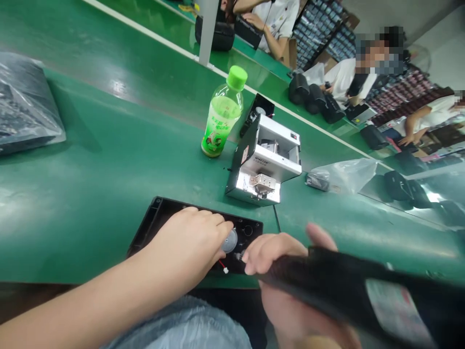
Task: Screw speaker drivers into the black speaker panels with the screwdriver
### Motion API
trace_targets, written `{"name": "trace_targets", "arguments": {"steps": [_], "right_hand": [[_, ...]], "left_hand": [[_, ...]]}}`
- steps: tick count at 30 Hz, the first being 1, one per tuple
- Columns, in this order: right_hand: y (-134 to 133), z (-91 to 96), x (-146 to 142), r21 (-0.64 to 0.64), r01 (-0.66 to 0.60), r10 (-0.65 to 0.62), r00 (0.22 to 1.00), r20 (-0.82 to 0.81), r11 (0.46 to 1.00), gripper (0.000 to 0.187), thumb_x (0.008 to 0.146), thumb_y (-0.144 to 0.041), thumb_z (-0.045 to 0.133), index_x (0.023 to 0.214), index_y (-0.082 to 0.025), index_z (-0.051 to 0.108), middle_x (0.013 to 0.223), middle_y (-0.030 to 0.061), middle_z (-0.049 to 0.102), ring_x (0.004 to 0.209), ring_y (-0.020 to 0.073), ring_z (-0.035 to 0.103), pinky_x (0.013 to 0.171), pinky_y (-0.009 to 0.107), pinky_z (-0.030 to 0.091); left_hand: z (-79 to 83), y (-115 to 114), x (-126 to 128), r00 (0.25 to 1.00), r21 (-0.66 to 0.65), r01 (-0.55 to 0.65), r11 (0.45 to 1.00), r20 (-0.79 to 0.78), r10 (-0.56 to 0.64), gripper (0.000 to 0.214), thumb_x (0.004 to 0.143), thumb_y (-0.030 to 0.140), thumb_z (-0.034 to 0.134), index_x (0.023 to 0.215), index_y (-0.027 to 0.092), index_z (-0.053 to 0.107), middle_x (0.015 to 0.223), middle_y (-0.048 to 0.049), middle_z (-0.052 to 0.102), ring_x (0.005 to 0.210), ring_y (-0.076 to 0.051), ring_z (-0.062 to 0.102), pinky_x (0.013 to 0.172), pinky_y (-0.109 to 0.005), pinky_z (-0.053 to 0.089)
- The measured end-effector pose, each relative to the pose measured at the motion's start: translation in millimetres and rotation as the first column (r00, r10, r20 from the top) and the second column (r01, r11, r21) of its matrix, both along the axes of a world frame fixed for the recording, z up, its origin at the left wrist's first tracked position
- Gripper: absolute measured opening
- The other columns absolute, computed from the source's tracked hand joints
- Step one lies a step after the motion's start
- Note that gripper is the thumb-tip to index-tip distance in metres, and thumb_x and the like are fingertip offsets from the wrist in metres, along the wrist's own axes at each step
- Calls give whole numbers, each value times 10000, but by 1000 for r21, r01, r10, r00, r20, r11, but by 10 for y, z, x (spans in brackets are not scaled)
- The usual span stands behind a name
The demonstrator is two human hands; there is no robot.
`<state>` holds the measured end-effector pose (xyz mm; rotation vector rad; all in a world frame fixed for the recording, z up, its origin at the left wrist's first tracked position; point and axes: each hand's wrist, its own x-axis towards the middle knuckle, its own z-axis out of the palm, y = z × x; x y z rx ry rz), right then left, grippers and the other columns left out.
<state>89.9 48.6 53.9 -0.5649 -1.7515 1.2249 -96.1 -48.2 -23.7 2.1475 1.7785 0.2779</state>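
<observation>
My left hand point(198, 237) reaches over an open black plastic casing point(154, 215) on the bench, its fingers curled closed. Whatever lies between those fingers is hidden. Beside its fingertips sits a round grey speaker-like part point(229, 241), and a red wire ends in a small white connector point(225, 270) just below. My right hand point(281, 259) is wrapped around the near end of a long black object point(337, 278) with a pale label. This object runs to the right edge and is smeared by motion, so its kind is unclear.
Behind the casing stands a silver-and-black screw feeder-like machine point(267, 157), with a green-capped drink bottle point(222, 114) to its left. A plastic-wrapped dark package point(27, 104) lies far left. Clear plastic bag point(350, 174) at right. Co-workers point(279, 22) sit across the bench.
</observation>
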Motion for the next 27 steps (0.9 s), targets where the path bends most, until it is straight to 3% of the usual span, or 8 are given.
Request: {"name": "trace_targets", "arguments": {"steps": [4,8,11,14,18,22,27], "right_hand": [[110,171,38,-8,133,-132,978,-163,991,449,950,-678,717,1227,-326,737,716,-46,657,491,163,635,435,309,531],[366,258,-129,-68,222,-231,907,-353,973,438,926,-706,728,1150,-331,708,626,-98,641,382,141,512,356,292,449],[641,190,-367,1,269,-243,871,-428,963,593,953,-855,537,1090,-296,684,544,-88,568,338,146,465,322,286,373],[839,31,-548,94,313,-245,867,-433,945,745,974,-932,300,1091,-298,673,536,-78,515,315,139,433,300,274,323],[920,-108,-614,79,236,-189,904,-384,969,768,956,-955,320,1091,-292,683,542,-70,527,320,145,446,284,284,347],[923,-107,-633,79,289,-239,894,-379,954,796,995,-918,282,1163,-279,726,528,-66,529,311,139,443,270,276,333],[937,-132,-648,43,327,-282,867,-410,944,708,1052,-835,287,1176,-295,728,537,-65,531,321,134,437,273,263,325]], "left_hand": [[-1,30,25,999,3,38,999,-7,-38,329,937,232,832,1262,220,780,1160,-58,842,1045,-330,812,809,-474,587],[9,132,147,996,-2,80,997,-45,-80,349,900,162,838,1243,190,783,1075,-63,830,948,-326,801,766,-461,589],[17,124,196,996,56,81,995,-30,-79,357,892,150,836,1242,194,784,1070,-62,819,912,-317,786,756,-453,591],[8,-32,149,997,229,41,973,51,-54,255,969,234,786,1224,221,793,1256,-83,814,999,-298,783,812,-431,591],[-70,-302,68,994,347,87,934,32,-105,192,1063,312,687,1184,247,821,1236,-48,842,947,-244,767,819,-387,546],[-160,-429,96,987,423,163,891,-73,-146,339,1133,222,503,1223,242,830,1262,-49,853,975,-241,764,872,-403,507],[-156,-457,156,996,473,93,876,-61,-73,447,1166,191,385,1273,232,817,1340,-35,835,1101,-237,760,966,-405,475]]}}
